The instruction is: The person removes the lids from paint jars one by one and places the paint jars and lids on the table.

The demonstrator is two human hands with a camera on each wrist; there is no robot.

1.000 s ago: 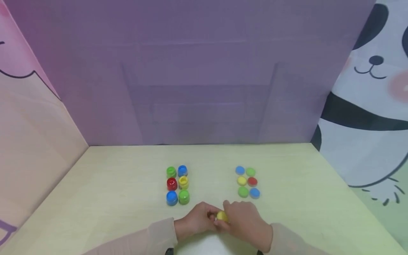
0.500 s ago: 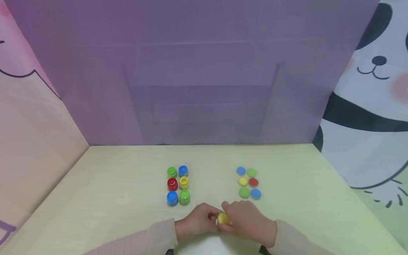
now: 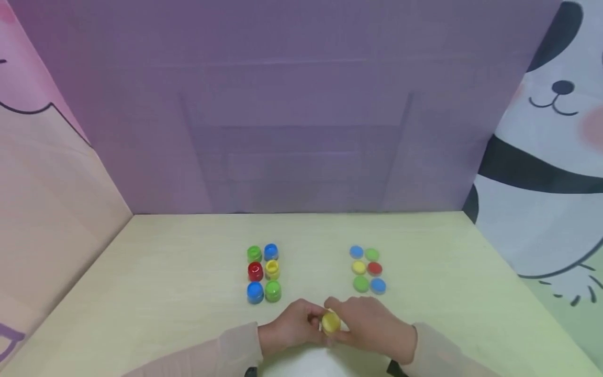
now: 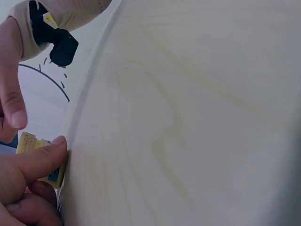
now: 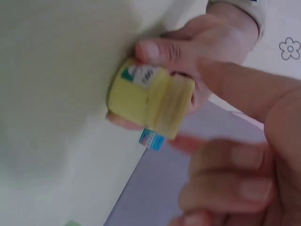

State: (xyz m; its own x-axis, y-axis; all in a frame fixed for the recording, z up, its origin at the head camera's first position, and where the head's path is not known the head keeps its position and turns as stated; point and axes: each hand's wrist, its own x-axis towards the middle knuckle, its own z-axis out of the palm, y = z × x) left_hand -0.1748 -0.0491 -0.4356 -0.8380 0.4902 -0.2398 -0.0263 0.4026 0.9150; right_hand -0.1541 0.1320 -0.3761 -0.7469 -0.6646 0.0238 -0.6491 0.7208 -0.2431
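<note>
My left hand [image 3: 292, 324] grips a small yellow jar [image 5: 129, 96] near the front of the table, thumb on one side of its labelled body. A yellow screw lid [image 5: 171, 106] sits on the jar; its round top faces up toward the head camera. My right hand [image 3: 372, 327] is at the lid with thumb and fingers spread around it. In the left wrist view, the right thumb [image 4: 16, 117] shows apart from the jar. The right fingers look loosely bent and blurred in the right wrist view, holding nothing there.
Several small jars in green, blue, red and yellow, such as the red jar [image 3: 255, 271], stand in two columns left of centre. Several flat round lids, such as the red lid [image 3: 374, 268], lie in two columns to the right. A purple panel [image 3: 301, 157] rises behind the table [image 3: 188, 251].
The right hand has shifted slightly right and its fingers have spread from the yellow lid, so more of its top shows. The left hand keeps its grip on the jar.
</note>
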